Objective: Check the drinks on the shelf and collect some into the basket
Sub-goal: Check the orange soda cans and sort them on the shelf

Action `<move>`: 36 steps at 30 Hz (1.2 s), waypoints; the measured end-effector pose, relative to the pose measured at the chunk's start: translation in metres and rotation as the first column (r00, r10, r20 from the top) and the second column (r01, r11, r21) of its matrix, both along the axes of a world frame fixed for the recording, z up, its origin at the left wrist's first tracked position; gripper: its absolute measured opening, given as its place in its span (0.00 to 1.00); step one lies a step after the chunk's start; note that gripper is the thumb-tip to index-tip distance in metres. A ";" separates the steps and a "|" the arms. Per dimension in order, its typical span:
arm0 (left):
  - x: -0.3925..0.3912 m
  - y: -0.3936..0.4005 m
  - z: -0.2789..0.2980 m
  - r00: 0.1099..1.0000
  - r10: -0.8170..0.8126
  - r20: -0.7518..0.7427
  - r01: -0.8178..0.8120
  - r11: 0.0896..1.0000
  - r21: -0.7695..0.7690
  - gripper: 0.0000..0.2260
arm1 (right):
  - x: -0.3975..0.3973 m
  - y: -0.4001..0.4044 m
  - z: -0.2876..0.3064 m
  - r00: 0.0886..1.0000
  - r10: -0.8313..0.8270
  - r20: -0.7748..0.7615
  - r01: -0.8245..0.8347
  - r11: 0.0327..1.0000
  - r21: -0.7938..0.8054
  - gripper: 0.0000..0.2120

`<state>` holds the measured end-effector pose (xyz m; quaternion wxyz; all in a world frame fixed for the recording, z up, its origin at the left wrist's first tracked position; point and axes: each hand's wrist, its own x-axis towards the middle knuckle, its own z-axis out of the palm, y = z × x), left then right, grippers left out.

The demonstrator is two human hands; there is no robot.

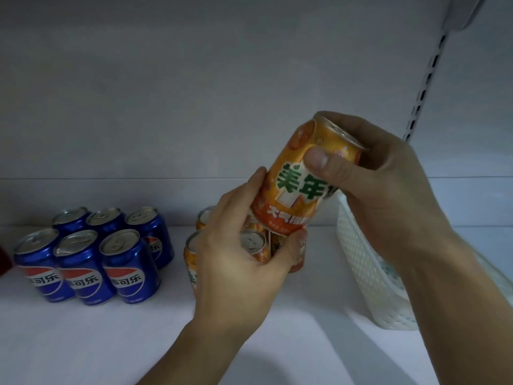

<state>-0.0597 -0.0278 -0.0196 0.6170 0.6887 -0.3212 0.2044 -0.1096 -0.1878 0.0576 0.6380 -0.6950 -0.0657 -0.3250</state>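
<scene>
An orange soda can [294,184] with green lettering is held tilted above the white shelf [111,343], its top leaning right. My right hand [383,190] grips its upper part, thumb across the label. My left hand [244,251] cups its bottom edge from below. Behind my left hand stand several more orange cans [254,244], partly hidden. A white perforated basket [361,268] sits on the shelf at the right, mostly behind my right forearm.
Several blue cola cans [83,262] stand in a cluster at the left of the shelf. A dark red object [4,262] shows at the far left edge. A slotted shelf upright [424,87] runs up the back wall at the right.
</scene>
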 end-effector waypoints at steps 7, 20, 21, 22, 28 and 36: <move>0.002 -0.001 0.005 0.999 -0.020 -0.029 0.020 1.000 -0.003 0.25 | -0.010 0.013 0.005 0.961 -0.140 0.238 0.236 0.864 -0.445 0.33; 0.015 0.005 0.000 0.993 -0.112 -0.042 0.112 0.994 -0.005 0.30 | -0.016 0.020 0.004 0.980 -0.064 0.186 0.166 0.773 -0.613 0.34; 0.013 0.006 0.003 0.988 -0.146 -0.048 0.147 0.989 0.010 0.31 | -0.017 0.019 0.006 0.984 -0.058 0.166 0.145 0.807 -0.573 0.34; 0.011 0.006 0.007 0.980 -0.187 -0.062 0.189 0.982 0.027 0.33 | -0.016 0.019 0.007 0.989 -0.047 0.141 0.115 0.845 -0.522 0.32; -0.002 0.006 0.016 0.941 -0.286 -0.181 0.303 0.950 0.073 0.31 | -0.007 0.010 0.007 0.990 -0.092 -0.108 0.043 0.918 -0.394 0.24; 0.001 0.005 0.012 0.969 -0.197 -0.147 0.232 0.932 0.280 0.26 | -0.009 0.000 0.006 0.951 -0.123 -0.285 -0.006 0.910 -0.415 0.16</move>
